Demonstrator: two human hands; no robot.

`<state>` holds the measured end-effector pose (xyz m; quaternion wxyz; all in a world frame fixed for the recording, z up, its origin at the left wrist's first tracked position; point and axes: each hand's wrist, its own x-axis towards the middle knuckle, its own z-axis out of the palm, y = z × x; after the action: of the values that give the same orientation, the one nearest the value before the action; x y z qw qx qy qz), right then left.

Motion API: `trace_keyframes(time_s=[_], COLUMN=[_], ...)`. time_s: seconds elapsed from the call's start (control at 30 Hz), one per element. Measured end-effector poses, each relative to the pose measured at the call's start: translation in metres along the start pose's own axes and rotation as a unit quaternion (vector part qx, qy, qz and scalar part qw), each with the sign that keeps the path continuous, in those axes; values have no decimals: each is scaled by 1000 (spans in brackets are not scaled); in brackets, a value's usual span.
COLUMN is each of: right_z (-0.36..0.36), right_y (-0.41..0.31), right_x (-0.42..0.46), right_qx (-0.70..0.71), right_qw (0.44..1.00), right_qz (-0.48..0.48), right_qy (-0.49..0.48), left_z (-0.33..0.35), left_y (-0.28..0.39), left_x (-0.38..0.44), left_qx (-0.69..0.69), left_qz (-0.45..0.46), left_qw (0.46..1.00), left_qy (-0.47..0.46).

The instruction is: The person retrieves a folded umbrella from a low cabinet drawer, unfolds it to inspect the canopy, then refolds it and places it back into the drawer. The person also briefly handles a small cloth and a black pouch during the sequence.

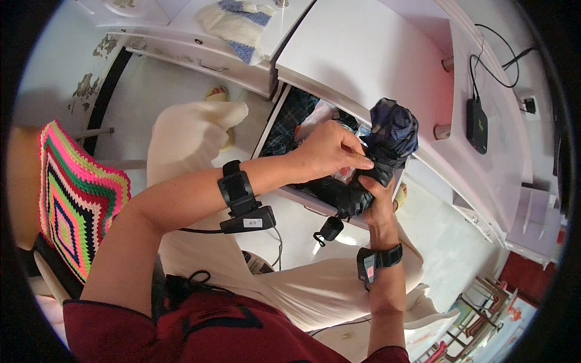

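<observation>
My right hand (380,199) grips a folded dark umbrella (394,129) around its middle. Its navy canopy bunches out at the upper end, and a black handle (331,228) with a wrist loop hangs at the lower end. From the other side, my left hand (331,147) pinches the black fabric between thumb and fingers; whether it holds a strap or a fold I cannot tell. Beneath both hands is a pulled-out white drawer (313,209). Inside it lie dark plaid cloth (288,129), plastic packaging and black items, partly hidden by my hands.
A white cabinet (336,50) stands behind the drawer, with a striped towel (240,27) on the neighbouring unit. At right, a black box (476,126) with cables sits on a white panel. A crocheted cover (77,199) drapes a chair at left.
</observation>
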<state>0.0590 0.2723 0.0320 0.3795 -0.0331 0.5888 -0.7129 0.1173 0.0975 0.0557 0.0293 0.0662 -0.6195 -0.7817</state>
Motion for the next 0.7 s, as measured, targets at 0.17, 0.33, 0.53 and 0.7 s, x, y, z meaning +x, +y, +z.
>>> trace_keyframes(time_s=[0.17, 0.33, 0.53, 0.7], right_z=[2, 3, 7, 0], right_y=[1, 4, 6, 11], right_x=[-6, -9, -10, -5], right_qx=[-6, 53, 107, 149], right_qw=[999, 995, 988, 980], right_qz=[10, 24, 49, 50], right_qy=[-34, -78, -102, -125], left_z=[1, -2, -3, -1], left_y=[-3, 4, 7, 9], left_x=[-3, -4, -6, -8], left_qx=[82, 66, 38, 148], left_qz=[40, -12, -33, 96], left_qw=[996, 997, 998, 984], left_qy=[2, -45, -46, -1])
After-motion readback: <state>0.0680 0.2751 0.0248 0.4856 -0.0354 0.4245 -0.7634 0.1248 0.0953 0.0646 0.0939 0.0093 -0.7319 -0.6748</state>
